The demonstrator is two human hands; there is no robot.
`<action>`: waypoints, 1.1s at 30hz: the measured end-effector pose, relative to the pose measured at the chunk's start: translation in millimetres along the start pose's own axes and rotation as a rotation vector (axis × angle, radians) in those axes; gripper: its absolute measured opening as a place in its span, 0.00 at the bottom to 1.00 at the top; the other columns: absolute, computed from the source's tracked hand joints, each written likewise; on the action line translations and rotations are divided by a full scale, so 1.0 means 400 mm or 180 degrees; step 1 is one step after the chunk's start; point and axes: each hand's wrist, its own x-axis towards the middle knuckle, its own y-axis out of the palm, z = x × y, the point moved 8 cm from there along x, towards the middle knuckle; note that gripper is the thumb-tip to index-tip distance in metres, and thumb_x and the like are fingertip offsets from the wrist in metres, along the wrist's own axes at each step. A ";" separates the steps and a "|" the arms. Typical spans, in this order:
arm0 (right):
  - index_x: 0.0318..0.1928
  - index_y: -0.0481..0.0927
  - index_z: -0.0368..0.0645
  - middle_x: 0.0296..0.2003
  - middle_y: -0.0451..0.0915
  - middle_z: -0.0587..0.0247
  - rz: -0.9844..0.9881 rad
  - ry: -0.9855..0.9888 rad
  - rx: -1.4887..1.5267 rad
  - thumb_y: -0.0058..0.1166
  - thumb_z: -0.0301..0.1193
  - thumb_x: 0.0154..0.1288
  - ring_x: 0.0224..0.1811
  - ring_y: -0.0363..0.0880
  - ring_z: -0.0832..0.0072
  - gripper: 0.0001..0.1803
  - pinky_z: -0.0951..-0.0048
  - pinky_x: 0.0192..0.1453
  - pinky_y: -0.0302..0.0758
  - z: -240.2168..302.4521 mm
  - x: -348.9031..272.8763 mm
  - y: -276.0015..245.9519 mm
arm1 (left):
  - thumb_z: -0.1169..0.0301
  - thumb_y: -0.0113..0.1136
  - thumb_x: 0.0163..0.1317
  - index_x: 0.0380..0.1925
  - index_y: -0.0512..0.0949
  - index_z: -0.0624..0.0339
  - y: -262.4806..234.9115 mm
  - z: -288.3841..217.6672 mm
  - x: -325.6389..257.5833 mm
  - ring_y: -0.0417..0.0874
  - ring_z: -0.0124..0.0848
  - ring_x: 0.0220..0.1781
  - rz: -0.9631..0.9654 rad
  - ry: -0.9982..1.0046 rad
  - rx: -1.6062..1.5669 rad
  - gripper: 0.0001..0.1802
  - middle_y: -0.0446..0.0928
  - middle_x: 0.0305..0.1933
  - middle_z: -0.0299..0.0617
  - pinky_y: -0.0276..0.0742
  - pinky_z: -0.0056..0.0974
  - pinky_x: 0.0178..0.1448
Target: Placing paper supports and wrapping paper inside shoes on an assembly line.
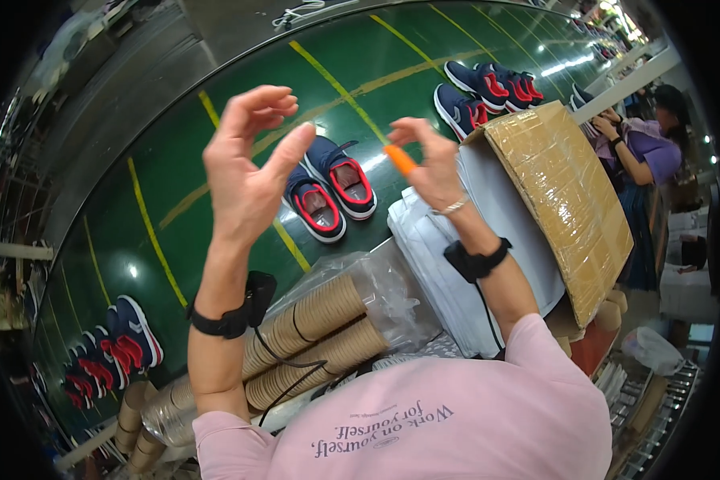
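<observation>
My left hand [252, 164] is raised above the green conveyor belt [240, 196], fingers curled and thumb apart, holding nothing. Opposite it, my right hand [434, 168] hangs over a stack of white sheets, thumb and forefinger separated; an orange cover [400, 160] sits on what looks like its thumb. Between the hands, a pair of navy sneakers with red lining lies on the belt, a left shoe [318, 214] and a right shoe [352, 188], heels toward me. My left hand overlaps the toe area of the left shoe in view. Neither hand visibly touches the shoes.
An open cardboard box [564, 208] holds the white sheets [436, 248] at right. Ribbed brown paper rolls [316, 320] and clear plastic [388, 292] lie before me. More sneakers stand on the belt at far right [476, 88] and left [132, 332]. A person in purple [652, 148] works at right.
</observation>
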 end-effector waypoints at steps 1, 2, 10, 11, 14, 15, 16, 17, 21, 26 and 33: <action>0.39 0.75 0.40 0.29 0.80 0.61 -0.0179 -0.0095 0.0155 0.62 0.23 0.49 0.32 0.81 0.70 0.16 0.72 0.37 0.75 0.043 0.000 -0.050 | 0.75 0.66 0.49 0.44 0.73 0.64 -0.038 -0.063 -0.012 0.76 0.28 0.45 -0.0071 0.0197 -0.0046 0.20 0.76 0.42 0.41 0.69 0.33 0.53; 0.39 0.76 0.40 0.29 0.80 0.61 -0.0327 -0.0188 0.0152 0.62 0.22 0.49 0.32 0.80 0.73 0.14 0.74 0.38 0.75 0.066 -0.007 -0.111 | 0.76 0.65 0.49 0.43 0.73 0.65 -0.055 -0.120 -0.019 0.76 0.28 0.45 -0.0119 0.0355 -0.0100 0.20 0.76 0.41 0.42 0.68 0.33 0.53; 0.41 0.76 0.36 0.31 0.80 0.64 0.0124 0.0056 0.0255 0.57 0.22 0.56 0.33 0.79 0.79 0.11 0.79 0.40 0.76 0.154 -0.127 -0.242 | 0.78 0.62 0.48 0.30 0.76 0.68 0.027 -0.283 -0.272 0.77 0.29 0.34 0.1392 -0.0533 0.0596 0.08 0.76 0.29 0.41 0.70 0.30 0.42; 0.41 0.76 0.36 0.31 0.79 0.64 0.0218 -0.0101 0.0242 0.57 0.23 0.57 0.31 0.78 0.79 0.11 0.79 0.38 0.75 0.167 -0.120 -0.247 | 0.77 0.63 0.47 0.29 0.76 0.67 0.073 -0.277 -0.319 0.77 0.29 0.32 0.1801 -0.0679 0.0620 0.08 0.76 0.28 0.41 0.71 0.31 0.40; 0.39 0.74 0.36 0.24 0.78 0.65 -0.0036 -0.0042 0.1125 0.55 0.22 0.58 0.26 0.74 0.83 0.09 0.82 0.31 0.70 0.200 -0.089 -0.337 | 0.74 0.61 0.50 0.32 0.76 0.66 0.137 -0.251 -0.511 0.78 0.32 0.35 0.2776 -0.1407 0.0386 0.09 0.77 0.30 0.41 0.71 0.32 0.43; 0.41 0.72 0.35 0.26 0.78 0.63 0.0272 -0.0065 0.1612 0.52 0.23 0.61 0.26 0.75 0.83 0.09 0.83 0.31 0.71 0.217 -0.090 -0.342 | 0.75 0.62 0.50 0.33 0.75 0.66 0.117 -0.247 -0.581 0.80 0.36 0.35 0.2948 -0.1526 0.0262 0.11 0.77 0.32 0.45 0.73 0.34 0.41; 0.40 0.72 0.35 0.25 0.77 0.65 0.0553 0.0190 0.1498 0.54 0.23 0.60 0.26 0.74 0.84 0.09 0.84 0.31 0.72 0.180 -0.117 -0.343 | 0.77 0.61 0.50 0.33 0.75 0.67 0.102 -0.211 -0.649 0.80 0.35 0.35 0.2974 -0.2090 0.0216 0.10 0.77 0.32 0.46 0.73 0.33 0.41; 0.40 0.72 0.35 0.25 0.77 0.65 0.0546 0.0231 0.1511 0.54 0.23 0.60 0.26 0.74 0.84 0.09 0.84 0.31 0.72 0.169 -0.146 -0.355 | 0.78 0.60 0.51 0.34 0.75 0.68 0.055 -0.189 -0.721 0.80 0.31 0.34 0.2781 -0.2618 0.0119 0.09 0.77 0.32 0.43 0.74 0.31 0.41; 0.40 0.74 0.36 0.27 0.77 0.66 0.2384 0.1105 0.1000 0.54 0.27 0.60 0.27 0.74 0.82 0.10 0.81 0.31 0.73 0.095 -0.375 -0.251 | 0.79 0.55 0.56 0.35 0.74 0.69 -0.074 -0.201 -0.959 0.77 0.24 0.34 0.1781 -0.3882 -0.0240 0.06 0.76 0.31 0.38 0.73 0.29 0.42; 0.33 0.74 0.37 0.26 0.75 0.66 0.3001 0.2033 0.1528 0.53 0.22 0.58 0.27 0.74 0.82 0.03 0.80 0.30 0.72 0.124 -0.549 -0.155 | 0.72 0.57 0.56 0.38 0.75 0.65 -0.151 -0.183 -0.714 0.76 0.24 0.29 0.1390 -0.1953 0.1413 0.11 0.78 0.27 0.39 0.72 0.29 0.36; 0.45 0.73 0.36 0.36 0.77 0.60 0.3980 0.1484 0.2628 0.46 0.18 0.61 0.36 0.76 0.77 0.12 0.78 0.43 0.73 0.404 -0.542 0.265 | 0.60 0.55 0.51 0.32 0.81 0.54 0.238 -0.223 -0.021 0.80 0.33 0.33 0.0464 0.1097 0.2496 0.13 0.80 0.31 0.41 0.74 0.41 0.33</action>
